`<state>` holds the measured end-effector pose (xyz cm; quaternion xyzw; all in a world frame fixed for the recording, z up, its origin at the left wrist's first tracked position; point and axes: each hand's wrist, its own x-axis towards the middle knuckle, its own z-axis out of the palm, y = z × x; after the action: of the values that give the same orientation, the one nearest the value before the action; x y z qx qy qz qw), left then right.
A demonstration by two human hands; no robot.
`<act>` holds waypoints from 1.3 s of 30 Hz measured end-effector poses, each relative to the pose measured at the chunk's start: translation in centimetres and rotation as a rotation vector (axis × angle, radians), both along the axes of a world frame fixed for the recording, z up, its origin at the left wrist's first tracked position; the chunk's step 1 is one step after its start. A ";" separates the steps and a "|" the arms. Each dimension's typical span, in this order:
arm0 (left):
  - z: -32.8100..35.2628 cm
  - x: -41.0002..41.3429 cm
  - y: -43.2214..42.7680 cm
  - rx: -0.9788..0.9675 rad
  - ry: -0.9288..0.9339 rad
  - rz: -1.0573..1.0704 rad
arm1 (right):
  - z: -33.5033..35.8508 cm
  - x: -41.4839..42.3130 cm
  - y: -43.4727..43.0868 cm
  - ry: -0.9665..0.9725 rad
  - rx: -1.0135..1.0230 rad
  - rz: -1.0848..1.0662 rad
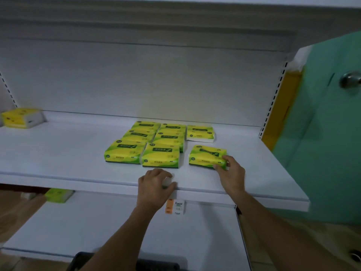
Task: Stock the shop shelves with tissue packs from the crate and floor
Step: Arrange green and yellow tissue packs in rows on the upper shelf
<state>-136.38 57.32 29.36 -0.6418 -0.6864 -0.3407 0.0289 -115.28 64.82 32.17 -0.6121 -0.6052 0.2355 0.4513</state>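
Observation:
Several green-and-yellow tissue packs [160, 142] lie flat in rows on the white middle shelf [68, 153]. One more pack [206, 155] lies at the front right of the group, slightly askew, and my right hand [231, 173] grips its near right corner with thumb and fingers. My left hand [155, 183] rests at the shelf's front edge just before the packs, fingers curled, holding nothing that I can see. The dark rim of the crate [156, 265] shows at the bottom of the view, between my forearms.
A yellow tissue pack [22, 117] sits at the far left of the same shelf. On the lower shelf lie a green pack [58, 195] at the left and a small white-and-orange facial tissue pack [175, 206]. A teal door [328, 133] with a knob stands at the right.

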 end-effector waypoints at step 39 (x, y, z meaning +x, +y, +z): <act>1.1 -1.5 -6.9 -0.071 -0.520 0.043 | 4.1 -7.3 -3.8 -0.114 0.067 0.263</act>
<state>-137.88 50.43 30.49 -0.5187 -0.6958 -0.4690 -0.1639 -122.53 60.98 36.26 -0.5243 -0.7125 0.2370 0.4016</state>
